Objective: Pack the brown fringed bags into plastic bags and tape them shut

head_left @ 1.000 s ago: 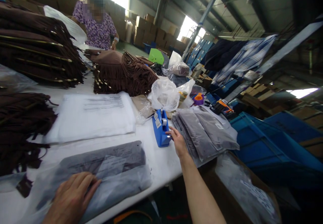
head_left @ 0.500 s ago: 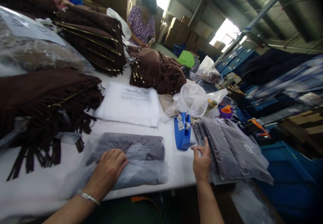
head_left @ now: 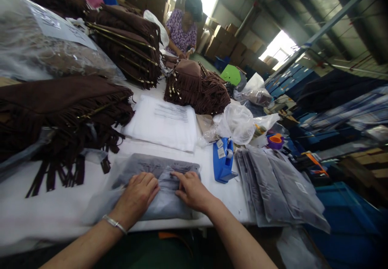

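Note:
A frosted plastic bag (head_left: 182, 211) with a dark folded item inside lies flat on the white-covered table in front of me. My left hand (head_left: 140, 195) rests on the middle of the bag, palm down, fingers lying flat and holding nothing. On the bag's right part is my right hand (head_left: 190, 189), its index finger stretched out against the plastic and its thumb apart; whether a piece of tape is under the fingertip I cannot make out. A blue tape dispenser (head_left: 222, 164) stands just right of the bag.
Filled bags (head_left: 266, 176) lie overlapped at the right, beside a blue bin (head_left: 342, 208). White plastic bags (head_left: 163, 121) are stacked behind. Brown fringed bags (head_left: 69, 103) crowd the left; more (head_left: 197, 85) lie farther back. A person (head_left: 182, 30) works across the table.
My right hand has moved left from the tape dispenser onto the bag. My left hand stays on the bag. The view has shifted slightly.

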The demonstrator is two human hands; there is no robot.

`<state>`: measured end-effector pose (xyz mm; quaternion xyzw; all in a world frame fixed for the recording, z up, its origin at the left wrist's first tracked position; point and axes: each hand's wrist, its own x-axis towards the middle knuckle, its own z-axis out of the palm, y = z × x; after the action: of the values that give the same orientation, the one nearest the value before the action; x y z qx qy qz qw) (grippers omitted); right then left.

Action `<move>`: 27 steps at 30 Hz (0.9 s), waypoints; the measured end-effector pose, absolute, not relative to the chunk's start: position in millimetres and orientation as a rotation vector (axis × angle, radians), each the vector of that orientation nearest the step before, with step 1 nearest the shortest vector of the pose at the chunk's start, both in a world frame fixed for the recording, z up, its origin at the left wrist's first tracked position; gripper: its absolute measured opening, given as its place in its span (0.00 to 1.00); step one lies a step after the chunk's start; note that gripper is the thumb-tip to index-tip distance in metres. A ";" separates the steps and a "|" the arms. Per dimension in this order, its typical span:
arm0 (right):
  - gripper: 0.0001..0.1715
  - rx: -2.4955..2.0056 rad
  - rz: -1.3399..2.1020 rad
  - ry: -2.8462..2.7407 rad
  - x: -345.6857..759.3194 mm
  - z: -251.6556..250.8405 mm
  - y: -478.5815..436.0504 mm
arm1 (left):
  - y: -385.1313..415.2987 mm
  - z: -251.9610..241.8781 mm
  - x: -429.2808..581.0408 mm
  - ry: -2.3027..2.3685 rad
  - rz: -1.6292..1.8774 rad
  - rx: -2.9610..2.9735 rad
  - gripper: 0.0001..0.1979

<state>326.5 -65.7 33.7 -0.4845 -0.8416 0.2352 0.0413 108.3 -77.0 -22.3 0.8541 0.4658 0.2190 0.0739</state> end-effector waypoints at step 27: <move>0.16 -1.128 0.751 -2.879 216.2 40.2 -25.2 | -88.1 -20.5 31.8 1.656 0.635 2.199 0.11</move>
<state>216.2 -25.2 40.2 -0.3545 -0.9046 0.2360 -0.0204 31.8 -88.1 -20.5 0.7687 0.5788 0.2221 0.1576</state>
